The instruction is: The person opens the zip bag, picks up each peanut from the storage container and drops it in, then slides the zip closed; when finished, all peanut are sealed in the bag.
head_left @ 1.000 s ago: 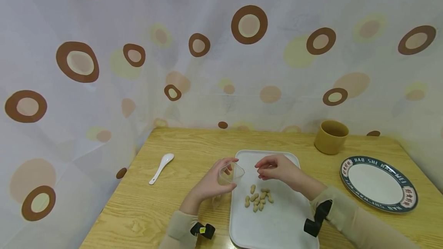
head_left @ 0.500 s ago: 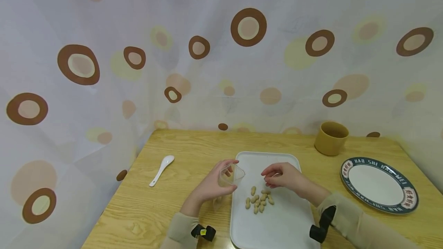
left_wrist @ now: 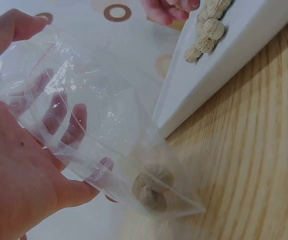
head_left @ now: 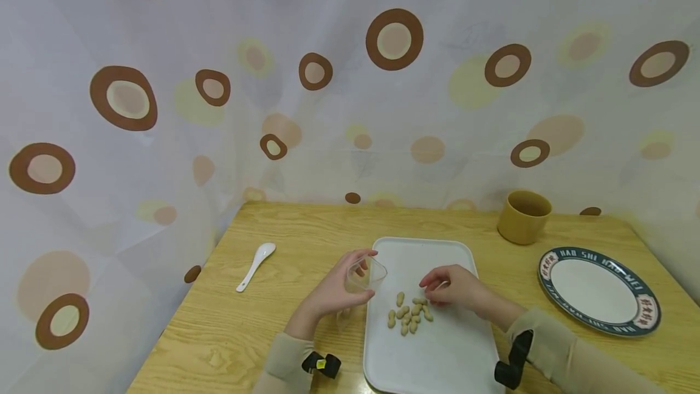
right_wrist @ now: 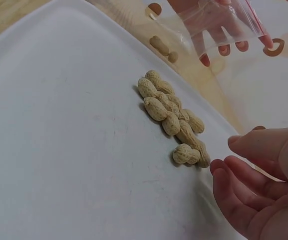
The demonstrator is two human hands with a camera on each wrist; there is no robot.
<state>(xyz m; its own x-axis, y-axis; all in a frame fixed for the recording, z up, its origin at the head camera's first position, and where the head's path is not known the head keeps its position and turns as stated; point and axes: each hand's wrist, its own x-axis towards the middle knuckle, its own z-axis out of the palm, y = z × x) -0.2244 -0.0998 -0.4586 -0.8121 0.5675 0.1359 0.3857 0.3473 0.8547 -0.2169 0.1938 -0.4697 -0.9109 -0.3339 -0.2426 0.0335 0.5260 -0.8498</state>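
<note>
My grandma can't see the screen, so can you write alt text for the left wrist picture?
A left hand holds a clear plastic bag with peanuts in its bottom corner. Beyond it, more peanuts sit on a white tray on a wooden table, and part of a right hand shows near them at the top edge.

On the round white plate (head_left: 593,290) with a dark blue-green rim, over to my right, I can read "HAO SHI HAO WEI" in pale capitals along the far edge. The rim's white patches (head_left: 647,312) carry red Chinese characters, too small for me to read surely.
</note>
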